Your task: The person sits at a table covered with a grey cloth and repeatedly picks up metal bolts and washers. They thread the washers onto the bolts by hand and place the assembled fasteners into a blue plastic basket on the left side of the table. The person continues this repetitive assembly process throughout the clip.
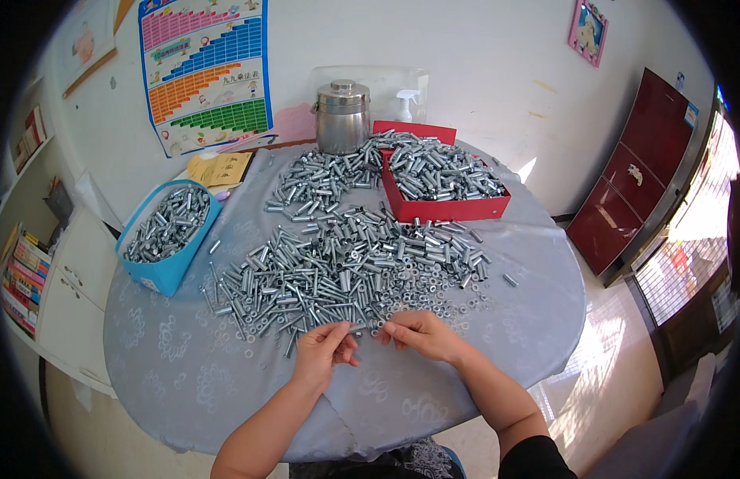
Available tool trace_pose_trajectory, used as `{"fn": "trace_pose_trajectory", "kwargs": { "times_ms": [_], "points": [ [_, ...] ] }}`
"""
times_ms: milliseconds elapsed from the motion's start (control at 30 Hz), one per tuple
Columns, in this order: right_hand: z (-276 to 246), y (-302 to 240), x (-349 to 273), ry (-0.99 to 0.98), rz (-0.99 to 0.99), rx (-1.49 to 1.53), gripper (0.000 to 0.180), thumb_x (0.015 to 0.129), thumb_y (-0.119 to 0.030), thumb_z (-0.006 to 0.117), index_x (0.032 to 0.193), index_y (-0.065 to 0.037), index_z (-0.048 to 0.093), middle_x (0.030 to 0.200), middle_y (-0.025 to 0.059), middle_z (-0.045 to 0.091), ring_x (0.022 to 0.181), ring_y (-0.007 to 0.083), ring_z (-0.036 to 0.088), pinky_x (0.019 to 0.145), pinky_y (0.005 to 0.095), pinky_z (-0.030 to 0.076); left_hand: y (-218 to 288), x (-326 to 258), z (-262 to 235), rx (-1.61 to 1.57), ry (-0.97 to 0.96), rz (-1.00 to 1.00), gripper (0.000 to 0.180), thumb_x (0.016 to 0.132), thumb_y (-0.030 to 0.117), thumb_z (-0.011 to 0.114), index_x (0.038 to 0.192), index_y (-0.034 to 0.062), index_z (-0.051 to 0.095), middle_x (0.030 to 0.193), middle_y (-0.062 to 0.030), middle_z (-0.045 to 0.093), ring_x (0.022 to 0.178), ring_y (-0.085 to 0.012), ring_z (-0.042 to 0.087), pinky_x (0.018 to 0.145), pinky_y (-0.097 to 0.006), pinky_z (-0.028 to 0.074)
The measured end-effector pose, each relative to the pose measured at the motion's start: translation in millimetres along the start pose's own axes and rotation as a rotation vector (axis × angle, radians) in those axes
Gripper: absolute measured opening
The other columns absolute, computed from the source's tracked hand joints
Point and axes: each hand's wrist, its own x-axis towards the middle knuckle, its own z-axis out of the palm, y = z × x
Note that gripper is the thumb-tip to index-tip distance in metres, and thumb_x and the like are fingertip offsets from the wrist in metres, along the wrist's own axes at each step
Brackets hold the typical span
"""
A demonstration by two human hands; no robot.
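My left hand (322, 351) pinches a small silvery bolt (356, 328) between thumb and forefinger, and its free end points to the right. My right hand (422, 335) is closed beside it, a short gap away, with thumb and forefinger pressed together. Whatever those right fingers hold is too small to make out. Just beyond both hands spreads a heap of loose bolts (294, 283), mixed with metal sleeves (346, 247). Small washers and nuts (434, 291) lie scattered along the near right side of the heap.
A blue bin (158, 275) full of metal pieces stands at the left. Farther back, a red box (446, 210) overflows with assembled anchors. Behind it are a steel canister (343, 120) and a white spray bottle (406, 105). Grey cloth (186, 383) covers the rounded table.
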Motion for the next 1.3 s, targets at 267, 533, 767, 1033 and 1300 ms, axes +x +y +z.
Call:
{"fn": "trace_pose_trajectory", "kwargs": {
  "times_ms": [267,533,767,1033,1300],
  "points": [
    [-40.5,19.6,12.0,0.713,-0.314,-0.803,0.031,0.077,-0.008,0.06,0.107,-0.004,0.058,0.104,0.0114,0.059,0.1,0.0292,0.052,0.086,0.0379,0.041,12.1,9.3,-10.3,-0.088,0.096,0.141,0.019,0.087,0.017,0.056,0.093,0.0,0.06,0.075,-0.009,0.062,0.056,-0.0102,0.054,0.054,-0.031,0.053],
    [-66.3,47.9,25.4,0.82,-0.285,-1.005,0.035,0.07,-0.002,0.06,0.105,-0.006,0.059,0.105,0.0108,0.058,0.103,0.0306,0.05,0.09,0.0389,0.039,54.4,18.7,-36.1,-0.153,0.311,0.311,0.021,0.088,0.018,0.056,0.098,-0.0009,0.057,0.083,-0.0096,0.062,0.062,-0.0115,0.056,0.058,-0.029,0.052],
    [-60.8,47.5,26.1,0.824,-0.237,-0.848,0.016,0.07,-0.005,0.063,0.086,-0.006,0.064,0.088,0.0087,0.062,0.084,0.0276,0.056,0.077,0.0373,0.043,152.1,64.9,-122.7,0.111,0.613,0.654,0.026,0.088,0.014,0.054,0.107,-0.0027,0.055,0.088,-0.0109,0.062,0.072,-0.0153,0.06,0.063,-0.027,0.051],
    [-61.0,46.6,22.0,0.825,-0.257,-0.747,0.015,0.072,-0.005,0.062,0.088,-0.004,0.063,0.086,0.0108,0.062,0.083,0.0287,0.058,0.072,0.0363,0.046,173.0,81.7,-148.2,1.07,0.526,0.833,0.032,0.081,0.012,0.062,0.111,0.0018,0.057,0.101,-0.0067,0.063,0.093,-0.0156,0.057,0.077,-0.029,0.046],
    [-51.8,36.5,22.4,0.782,-0.238,-0.709,0.019,0.073,-0.004,0.062,0.091,-0.002,0.063,0.089,0.0119,0.062,0.081,0.0258,0.06,0.073,0.0328,0.047,100.7,48.6,-83.1,1.441,0.043,0.742,0.024,0.072,0.004,0.062,0.096,0.0036,0.062,0.095,-0.011,0.059,0.096,-0.0288,0.051,0.085,-0.035,0.042]
  ]
}}
